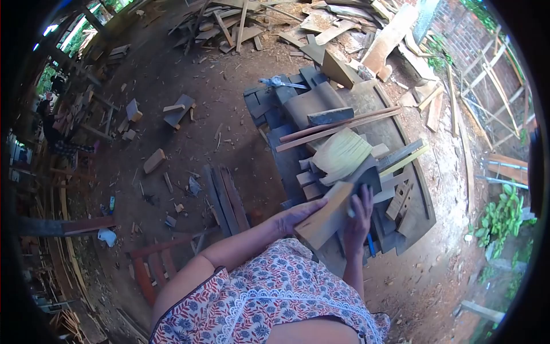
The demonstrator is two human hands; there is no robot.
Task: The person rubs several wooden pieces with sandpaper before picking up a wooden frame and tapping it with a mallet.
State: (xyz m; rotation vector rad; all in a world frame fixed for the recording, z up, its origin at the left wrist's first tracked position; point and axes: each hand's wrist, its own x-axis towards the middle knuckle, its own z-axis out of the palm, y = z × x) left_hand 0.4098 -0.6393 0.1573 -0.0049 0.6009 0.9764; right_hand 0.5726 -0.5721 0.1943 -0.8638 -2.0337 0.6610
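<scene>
My left hand [298, 219] grips a pale rectangular wooden block [324, 217] by its left side, tilted in front of my body. Against the block's right side is my right hand [360, 211], its fingers bent and slightly blurred; what lies under them I cannot tell. Just beyond the fingers a dark curved sheet [367, 174] rests among wood pieces on the worktable [421, 200]. A pale yellowish bundle of fibres or shavings [341, 153] lies behind the block. Right of my hands is a piece of wood with holes [399, 200].
Long wooden strips [338, 129] lie across the worktable, with a blue-handled tool [281, 82] at its far end. Scrap wood [229, 26] is heaped beyond. Loose blocks [154, 161] dot the dirt floor. A reddish wooden frame [157, 264] stands at my left; a person [57, 126] is far left.
</scene>
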